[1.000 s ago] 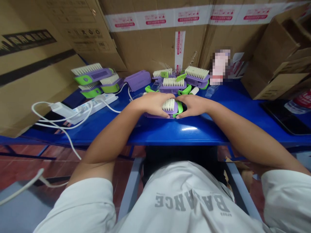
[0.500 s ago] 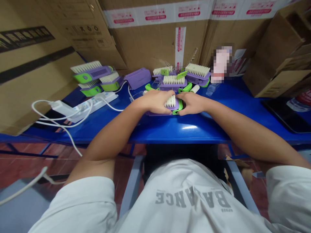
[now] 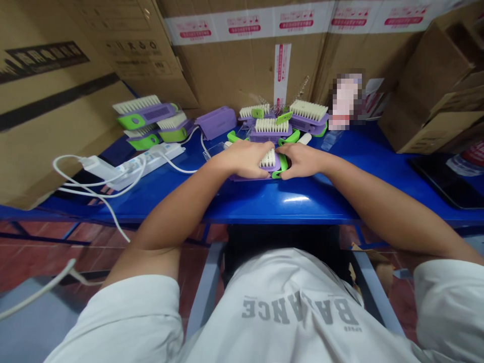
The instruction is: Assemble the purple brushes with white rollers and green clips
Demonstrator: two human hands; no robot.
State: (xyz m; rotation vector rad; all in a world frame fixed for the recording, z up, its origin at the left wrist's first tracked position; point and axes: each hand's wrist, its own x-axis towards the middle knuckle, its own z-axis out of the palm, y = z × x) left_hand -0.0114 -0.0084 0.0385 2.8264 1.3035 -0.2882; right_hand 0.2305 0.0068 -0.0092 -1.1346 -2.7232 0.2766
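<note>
Correct hold: the left hand [image 3: 245, 159] and right hand [image 3: 302, 160] clamp their fingers, held together, on opposite sides of the purple-and-green bristle brush [image 3: 273, 162] (white bristles upward), which sits on the blue workbench [image 3: 287, 209] just in front of the other brushes [image 3: 270, 132], giving even 2-sided pressure.

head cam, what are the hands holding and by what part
Both hands hold one purple-and-green brush: the left hand covers the left end of its purple body, and the right hand grips its green piece at the right end.
</note>
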